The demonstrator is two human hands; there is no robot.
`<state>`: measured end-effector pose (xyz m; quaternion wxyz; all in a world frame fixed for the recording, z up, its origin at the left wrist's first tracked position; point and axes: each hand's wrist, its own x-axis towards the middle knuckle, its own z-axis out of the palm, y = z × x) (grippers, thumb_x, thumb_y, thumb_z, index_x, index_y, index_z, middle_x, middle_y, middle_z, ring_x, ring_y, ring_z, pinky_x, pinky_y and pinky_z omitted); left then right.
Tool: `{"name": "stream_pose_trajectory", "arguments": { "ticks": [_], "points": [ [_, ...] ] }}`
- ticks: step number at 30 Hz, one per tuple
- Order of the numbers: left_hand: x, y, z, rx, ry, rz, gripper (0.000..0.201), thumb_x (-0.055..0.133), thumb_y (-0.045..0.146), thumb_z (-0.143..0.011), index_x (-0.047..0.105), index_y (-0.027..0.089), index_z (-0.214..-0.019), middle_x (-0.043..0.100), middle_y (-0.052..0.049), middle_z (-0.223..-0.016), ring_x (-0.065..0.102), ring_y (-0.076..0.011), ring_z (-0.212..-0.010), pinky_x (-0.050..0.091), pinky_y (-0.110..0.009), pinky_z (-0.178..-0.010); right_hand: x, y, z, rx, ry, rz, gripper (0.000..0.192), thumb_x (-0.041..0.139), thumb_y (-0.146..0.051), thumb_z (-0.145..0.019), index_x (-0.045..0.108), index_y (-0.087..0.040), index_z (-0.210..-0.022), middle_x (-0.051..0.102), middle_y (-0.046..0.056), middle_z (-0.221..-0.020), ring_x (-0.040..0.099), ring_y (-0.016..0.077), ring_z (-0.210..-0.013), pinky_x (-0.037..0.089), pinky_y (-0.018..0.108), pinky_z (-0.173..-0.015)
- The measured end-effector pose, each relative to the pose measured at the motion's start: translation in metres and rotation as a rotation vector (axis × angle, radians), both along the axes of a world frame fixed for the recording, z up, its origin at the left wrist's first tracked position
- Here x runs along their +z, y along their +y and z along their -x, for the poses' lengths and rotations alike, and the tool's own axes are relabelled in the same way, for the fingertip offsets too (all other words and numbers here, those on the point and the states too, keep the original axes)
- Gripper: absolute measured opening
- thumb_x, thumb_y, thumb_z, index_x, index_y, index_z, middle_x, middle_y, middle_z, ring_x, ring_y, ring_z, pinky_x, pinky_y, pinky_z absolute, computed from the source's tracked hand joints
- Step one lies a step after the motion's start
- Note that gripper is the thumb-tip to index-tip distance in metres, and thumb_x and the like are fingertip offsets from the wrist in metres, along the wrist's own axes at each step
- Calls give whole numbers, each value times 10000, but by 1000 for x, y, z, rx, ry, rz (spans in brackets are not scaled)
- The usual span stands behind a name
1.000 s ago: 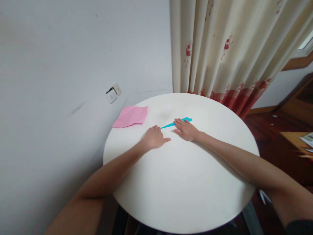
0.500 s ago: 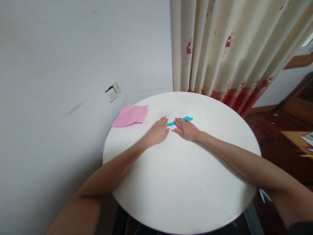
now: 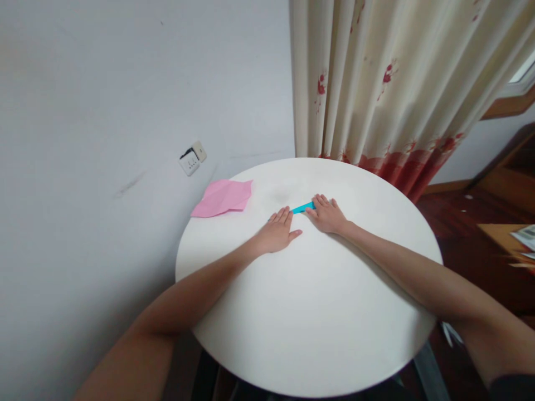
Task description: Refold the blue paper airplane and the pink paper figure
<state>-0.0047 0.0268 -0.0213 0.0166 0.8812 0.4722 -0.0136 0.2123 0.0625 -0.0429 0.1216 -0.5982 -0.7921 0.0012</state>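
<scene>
A narrow strip of blue folded paper (image 3: 303,208) lies flat on the round white table (image 3: 317,312), slanting slightly up to the right. My left hand (image 3: 276,231) rests palm down over its left end, fingers stretched out and thumb apart. Over the right end lies my right hand (image 3: 328,215), also flat with its fingers extended. Only the middle of the strip shows well between the hands; both ends are mostly covered.
A creased sheet of pink paper (image 3: 223,198) lies at the table's left back edge. Behind it is a white wall with a socket (image 3: 190,162). A flowered curtain (image 3: 376,83) hangs beyond the table, and a wooden surface with papers (image 3: 522,239) stands at the right.
My right hand has slid right along the blue paper, covering its right tip. My left hand has moved slightly right and nearer to me, over the strip's left end.
</scene>
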Motion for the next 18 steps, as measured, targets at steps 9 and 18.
{"name": "stream_pose_trajectory", "arguments": {
  "ticks": [9,18],
  "points": [
    [1,-1,-1,-1,-22,1,755,234,579,-1013,236,39,-1542,157,-212,-1626,125,-283,-1526,140,-432,-1219,5,-15,23,297,9,-93,670,190,-492,-1039,356,-53,-1517,270,171,-1608,175,280,-1511,150,500,-1209],
    [3,-2,-1,-6,-3,-19,749,247,575,-1014,219,46,-1544,153,-215,-1627,144,-292,-1522,165,-436,-1208,8,-13,15,285,-40,29,681,191,-511,-1035,345,-64,-1524,292,170,-1600,233,296,-1494,208,502,-1192]
  ]
}}
